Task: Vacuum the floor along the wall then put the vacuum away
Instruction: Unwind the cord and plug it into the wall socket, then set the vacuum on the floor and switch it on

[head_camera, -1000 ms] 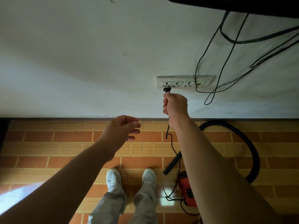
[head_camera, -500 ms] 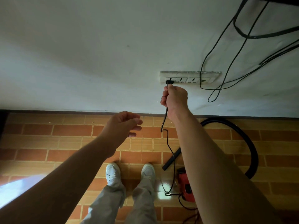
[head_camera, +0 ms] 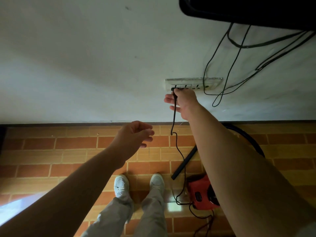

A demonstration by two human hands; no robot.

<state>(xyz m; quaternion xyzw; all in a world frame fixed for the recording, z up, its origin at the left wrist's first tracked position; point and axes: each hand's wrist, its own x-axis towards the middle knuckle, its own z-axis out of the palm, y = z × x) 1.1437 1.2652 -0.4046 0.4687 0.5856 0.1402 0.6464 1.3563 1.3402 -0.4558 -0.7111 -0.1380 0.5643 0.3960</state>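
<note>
Straight down, cord from plug.

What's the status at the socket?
Left hand loose, empty. Right hand by black plug at white wall socket, grip unclear. Red vacuum on tiled floor. Nothing blocking.

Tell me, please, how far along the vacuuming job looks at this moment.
Early stage. Done: the red canister vacuum sits on the brick-pattern tiled floor, its black plug at the leftmost socket of the white outlet strip. In hand: the right hand is at the plug; the left hand holds nothing. Left: vacuuming along the white wall, then storing the vacuum.
</note>
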